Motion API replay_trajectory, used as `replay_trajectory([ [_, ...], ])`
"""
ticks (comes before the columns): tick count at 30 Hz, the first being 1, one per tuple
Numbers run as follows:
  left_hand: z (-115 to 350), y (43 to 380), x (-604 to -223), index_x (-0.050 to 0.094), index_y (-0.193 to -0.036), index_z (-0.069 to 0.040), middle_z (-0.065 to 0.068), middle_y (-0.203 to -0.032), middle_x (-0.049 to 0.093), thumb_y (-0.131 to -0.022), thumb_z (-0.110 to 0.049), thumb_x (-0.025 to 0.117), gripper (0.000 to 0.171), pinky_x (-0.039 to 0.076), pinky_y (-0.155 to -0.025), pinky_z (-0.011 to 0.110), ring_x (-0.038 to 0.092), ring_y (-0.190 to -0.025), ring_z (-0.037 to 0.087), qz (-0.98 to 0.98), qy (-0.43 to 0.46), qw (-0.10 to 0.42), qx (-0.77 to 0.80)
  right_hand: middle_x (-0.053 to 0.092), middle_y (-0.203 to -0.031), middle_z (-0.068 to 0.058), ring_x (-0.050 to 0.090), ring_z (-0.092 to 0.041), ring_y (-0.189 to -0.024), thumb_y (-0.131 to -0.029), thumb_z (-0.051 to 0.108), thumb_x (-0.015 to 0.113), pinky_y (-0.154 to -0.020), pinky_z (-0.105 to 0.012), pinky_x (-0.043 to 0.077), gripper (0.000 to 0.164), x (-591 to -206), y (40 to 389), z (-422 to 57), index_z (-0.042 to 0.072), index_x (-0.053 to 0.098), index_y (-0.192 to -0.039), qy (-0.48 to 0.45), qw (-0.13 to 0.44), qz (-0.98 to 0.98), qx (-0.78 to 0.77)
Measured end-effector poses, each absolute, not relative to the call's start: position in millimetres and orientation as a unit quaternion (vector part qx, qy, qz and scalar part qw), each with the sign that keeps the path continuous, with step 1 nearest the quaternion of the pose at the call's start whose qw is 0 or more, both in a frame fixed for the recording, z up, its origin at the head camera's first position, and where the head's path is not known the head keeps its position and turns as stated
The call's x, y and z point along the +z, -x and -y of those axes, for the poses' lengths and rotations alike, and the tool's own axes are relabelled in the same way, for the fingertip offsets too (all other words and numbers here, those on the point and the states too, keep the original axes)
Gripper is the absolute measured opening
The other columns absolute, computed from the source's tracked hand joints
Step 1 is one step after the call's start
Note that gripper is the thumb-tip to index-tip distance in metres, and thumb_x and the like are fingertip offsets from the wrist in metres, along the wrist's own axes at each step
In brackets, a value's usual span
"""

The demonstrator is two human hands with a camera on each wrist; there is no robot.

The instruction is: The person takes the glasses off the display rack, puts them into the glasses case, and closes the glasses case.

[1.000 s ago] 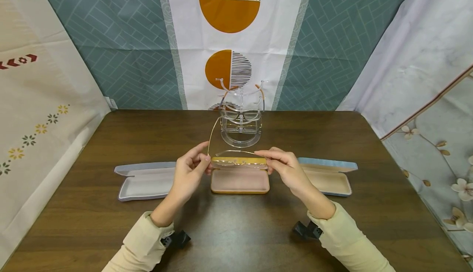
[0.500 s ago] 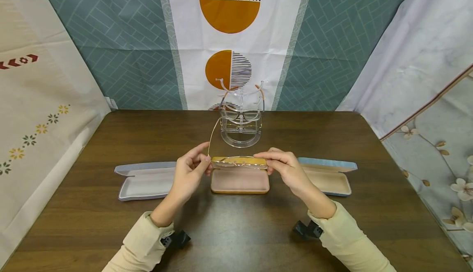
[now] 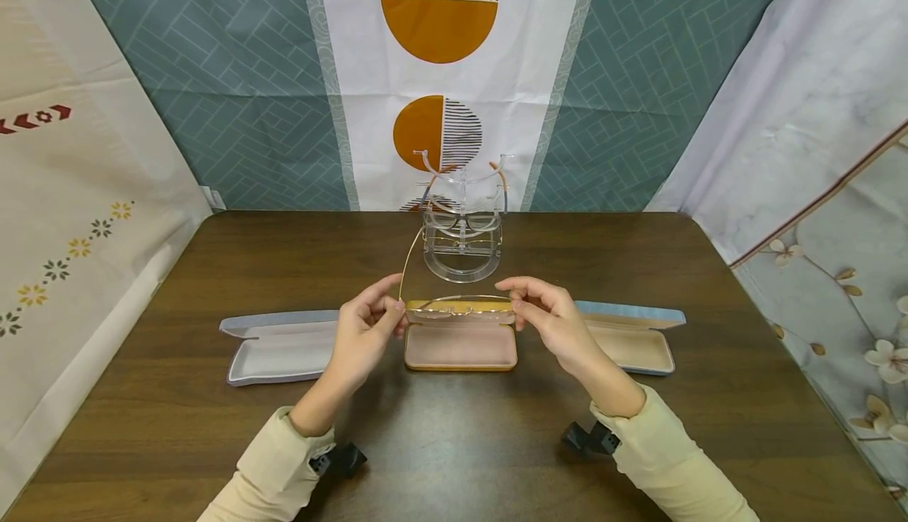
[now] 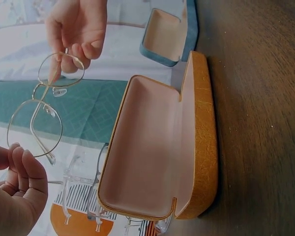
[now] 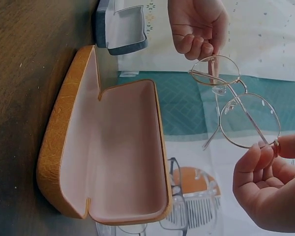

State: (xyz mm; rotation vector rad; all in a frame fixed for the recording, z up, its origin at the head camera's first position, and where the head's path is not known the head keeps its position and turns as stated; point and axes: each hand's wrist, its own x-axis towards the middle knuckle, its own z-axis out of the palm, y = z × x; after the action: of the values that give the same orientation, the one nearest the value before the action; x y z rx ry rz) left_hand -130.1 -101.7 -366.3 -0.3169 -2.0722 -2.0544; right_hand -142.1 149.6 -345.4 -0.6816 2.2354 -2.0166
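Thin gold-rimmed eyeglasses [image 5: 250,120] with round clear lenses are held up over an open mustard-yellow glasses case [image 3: 461,350] with a pink lining. My left hand [image 3: 365,326] pinches them at the left end of the frame, where the left temple still sticks out away from me. At the other end, my right hand [image 3: 549,321] pinches the rim between thumb and fingers, its index finger raised off the frame. The right temple lies folded across behind the lenses. In the left wrist view, the yellow case [image 4: 206,137] shows nothing inside its lined hollow.
An open grey-blue case [image 3: 284,356] lies left of the yellow one, and an open light-blue case [image 3: 631,348] lies right, partly behind my right hand. Behind stands a clear display rack [image 3: 461,270] bearing other glasses, on the brown wooden table [image 3: 454,443].
The right temple has swung inward and now lies folded along the lenses. My right index finger has lifted from it. My left hand has kept its place.
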Motion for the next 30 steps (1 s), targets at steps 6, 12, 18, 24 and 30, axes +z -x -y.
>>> replay_trajectory([
  [6,101.2,129.9,-366.1,0.052,-0.119,0.009,0.017,-0.064,0.055,-0.085,0.014,0.049,0.035,0.047,-0.051,0.021,0.052,-0.053,0.01,0.704,0.109,0.102,-0.694,0.047,-0.081,-0.006,0.048,-0.013,-0.063,-0.088,-0.009,0.045,-0.059,-0.025,0.046,0.023,-345.8,141.6,-150.9,-0.014,0.053,-0.11,0.207,0.022,-0.72,-0.662],
  [12,100.2,130.8,-366.2,0.054,-0.117,0.009,0.019,-0.063,0.053,-0.084,0.014,0.049,0.034,0.045,-0.049,0.022,0.05,-0.051,0.011,0.704,0.116,0.097,-0.694,0.048,-0.08,-0.005,0.047,-0.019,-0.067,-0.089,-0.008,0.047,-0.059,-0.024,0.046,0.022,-346.9,142.0,-151.9,-0.014,0.053,-0.109,0.2,0.019,-0.712,-0.673],
  [18,99.6,132.2,-366.6,0.055,-0.115,0.008,0.017,-0.061,0.052,-0.082,0.014,0.049,0.034,0.043,-0.048,0.021,0.048,-0.05,0.011,0.709,0.121,0.089,-0.689,0.048,-0.08,-0.006,0.047,-0.019,-0.068,-0.089,-0.006,0.047,-0.059,-0.024,0.046,0.021,-348.4,142.5,-153.3,-0.012,0.054,-0.108,0.199,0.019,-0.705,-0.68],
  [24,100.4,132.9,-366.6,0.056,-0.113,0.009,0.007,-0.06,0.05,-0.082,0.015,0.048,0.033,0.04,-0.046,0.02,0.045,-0.049,0.01,0.711,0.137,0.074,-0.686,0.048,-0.08,-0.005,0.048,-0.015,-0.067,-0.089,-0.006,0.048,-0.059,-0.024,0.046,0.02,-348.9,142.4,-154.0,-0.008,0.056,-0.107,0.201,0.019,-0.7,-0.685],
  [30,100.8,133.4,-367.1,0.056,-0.111,0.01,0.004,-0.058,0.047,-0.081,0.015,0.046,0.032,0.036,-0.044,0.02,0.042,-0.048,0.01,0.71,0.147,0.063,-0.686,0.047,-0.08,-0.008,0.048,-0.013,-0.066,-0.089,-0.007,0.047,-0.059,-0.025,0.046,0.022,-349.0,141.9,-154.5,-0.013,0.053,-0.109,0.199,0.018,-0.704,-0.682],
])
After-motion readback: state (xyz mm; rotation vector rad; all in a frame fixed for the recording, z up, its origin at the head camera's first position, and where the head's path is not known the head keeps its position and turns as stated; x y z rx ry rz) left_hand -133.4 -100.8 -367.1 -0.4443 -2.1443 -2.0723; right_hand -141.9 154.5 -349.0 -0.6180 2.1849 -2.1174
